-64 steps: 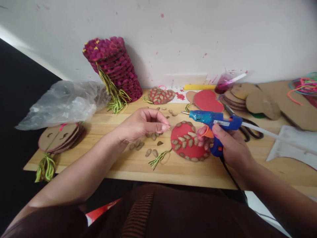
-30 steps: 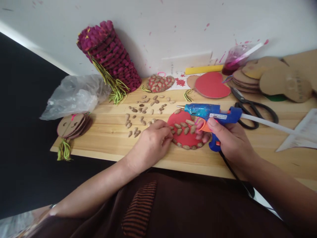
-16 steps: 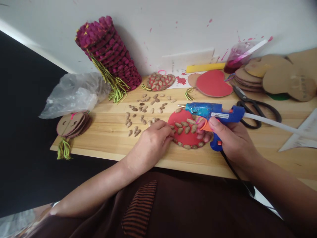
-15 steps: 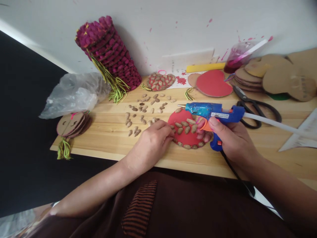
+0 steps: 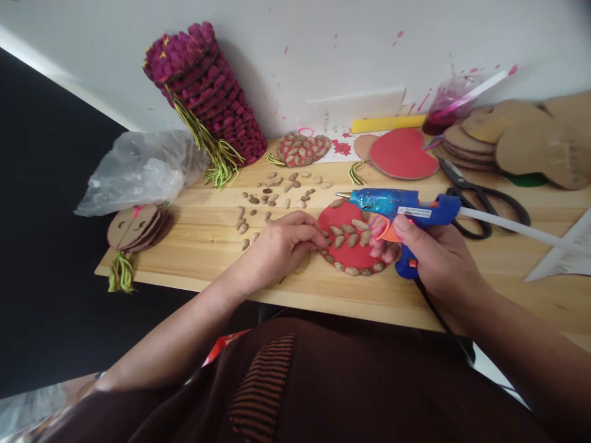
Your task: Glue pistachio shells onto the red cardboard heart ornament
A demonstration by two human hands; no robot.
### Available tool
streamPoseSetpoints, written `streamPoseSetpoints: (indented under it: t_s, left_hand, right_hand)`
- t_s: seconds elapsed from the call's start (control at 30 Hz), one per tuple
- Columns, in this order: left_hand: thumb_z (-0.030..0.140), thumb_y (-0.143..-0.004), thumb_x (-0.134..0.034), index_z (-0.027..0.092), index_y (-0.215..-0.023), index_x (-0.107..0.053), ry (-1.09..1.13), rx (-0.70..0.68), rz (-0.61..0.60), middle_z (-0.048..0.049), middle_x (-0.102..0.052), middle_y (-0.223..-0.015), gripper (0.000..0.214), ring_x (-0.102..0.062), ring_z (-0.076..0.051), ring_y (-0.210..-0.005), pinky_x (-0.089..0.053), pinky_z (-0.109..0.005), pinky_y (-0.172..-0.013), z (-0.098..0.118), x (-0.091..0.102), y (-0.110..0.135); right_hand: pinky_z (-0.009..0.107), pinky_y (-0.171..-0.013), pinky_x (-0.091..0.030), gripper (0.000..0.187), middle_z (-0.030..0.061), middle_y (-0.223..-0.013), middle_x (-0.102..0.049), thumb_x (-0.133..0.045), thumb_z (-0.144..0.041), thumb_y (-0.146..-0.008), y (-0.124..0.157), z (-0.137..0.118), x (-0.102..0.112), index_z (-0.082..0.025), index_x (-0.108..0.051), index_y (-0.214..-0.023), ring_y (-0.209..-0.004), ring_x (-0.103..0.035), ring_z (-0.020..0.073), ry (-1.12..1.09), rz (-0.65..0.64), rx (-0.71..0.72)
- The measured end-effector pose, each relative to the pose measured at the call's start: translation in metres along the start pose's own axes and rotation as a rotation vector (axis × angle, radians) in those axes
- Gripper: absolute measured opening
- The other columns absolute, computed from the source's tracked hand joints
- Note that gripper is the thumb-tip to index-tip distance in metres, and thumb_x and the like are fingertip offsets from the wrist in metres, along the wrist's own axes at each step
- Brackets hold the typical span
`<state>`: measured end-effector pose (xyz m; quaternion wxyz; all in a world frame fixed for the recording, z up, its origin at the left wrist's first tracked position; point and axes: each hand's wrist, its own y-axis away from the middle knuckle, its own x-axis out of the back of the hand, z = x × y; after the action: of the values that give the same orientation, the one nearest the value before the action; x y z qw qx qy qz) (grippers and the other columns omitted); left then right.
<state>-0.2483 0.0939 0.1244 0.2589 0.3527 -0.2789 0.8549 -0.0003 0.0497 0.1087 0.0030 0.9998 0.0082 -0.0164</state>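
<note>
A red cardboard disc [image 5: 344, 257] lies on the table with peanuts [image 5: 351, 239] in a leaf-like row across its middle and more along its lower edge. At the disc's left edge, my left hand [image 5: 293, 243] is closed in a pinch on a peanut, mostly covered by the fingertips. My right hand [image 5: 436, 258] grips a blue glue gun [image 5: 383, 201] by its handle, a finger at the orange trigger [image 5: 386, 231]. The gun's metal nozzle points left above the disc's top edge. Some right fingers are near the disc's right edge. A white glue stick [image 5: 508, 227] sticks out behind the gun.
Loose peanuts [image 5: 272, 200] are scattered left of the disc. Behind are a peanut-covered heart [image 5: 302, 151], a red heart [image 5: 404, 154], black scissors [image 5: 482, 203], cardboard shapes [image 5: 471, 147] and a cup of magenta paint [image 5: 446, 107]. A magenta cylinder [image 5: 207, 92] and plastic bag [image 5: 138, 175] stand left.
My left hand has shifted slightly upward at the disc's left edge, its wrist turned more to the left. The right hand still holds the glue gun in nearly the same place.
</note>
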Motion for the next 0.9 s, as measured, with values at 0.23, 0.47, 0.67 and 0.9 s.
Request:
streamPoseSetpoints:
  t_s: [0.23, 0.47, 0.67, 0.9]
  left_hand:
    - [0.009, -0.091, -0.061, 0.020, -0.094, -0.075, -0.001, -0.060, -0.034, -0.0051, -0.066, -0.104, 0.018, -0.066, -0.012, -0.094, -0.055, -0.027, -0.086, -0.0053, -0.0014, 0.0019]
    - [0.006, -0.090, -0.060, 0.020, -0.091, -0.075, -0.033, -0.085, -0.031, -0.0045, -0.066, -0.102, 0.020, -0.066, -0.011, -0.091, -0.055, -0.024, -0.083, -0.0026, -0.0024, 0.0010]
    - [0.007, -0.091, -0.060, 0.020, -0.092, -0.075, -0.060, -0.078, -0.042, -0.0051, -0.065, -0.102, 0.020, -0.066, -0.011, -0.091, -0.055, -0.025, -0.083, -0.0019, -0.0022, 0.0010]
    - [0.006, -0.091, -0.057, 0.020, -0.089, -0.076, -0.058, -0.068, -0.052, -0.0047, -0.066, -0.100, 0.024, -0.065, -0.010, -0.087, -0.055, -0.024, -0.082, 0.0001, -0.0016, -0.0004]
  right_hand:
    - [0.019, -0.052, -0.049, 0.027, -0.0006, -0.073, -0.072, -0.064, -0.047, -0.091, -0.0004, -0.0022, -0.0005, -0.024, -0.073, -0.080, -0.056, -0.062, 0.0089, -0.031, 0.014, -0.019]
    - [0.022, -0.053, -0.049, 0.028, 0.0005, -0.074, -0.072, -0.064, -0.047, -0.092, -0.0023, -0.0005, -0.0023, -0.022, -0.072, -0.082, -0.057, -0.062, 0.0103, -0.025, 0.015, -0.020]
    - [0.024, -0.053, -0.048, 0.028, 0.0015, -0.073, -0.071, -0.063, -0.046, -0.092, -0.0014, -0.0027, -0.0026, -0.021, -0.071, -0.082, -0.057, -0.062, 0.0116, 0.004, 0.015, -0.028]
    - [0.023, -0.053, -0.047, 0.029, 0.0005, -0.072, -0.070, -0.062, -0.046, -0.093, -0.0010, -0.0023, -0.0018, -0.021, -0.070, -0.082, -0.058, -0.062, 0.0106, 0.005, 0.007, -0.021]
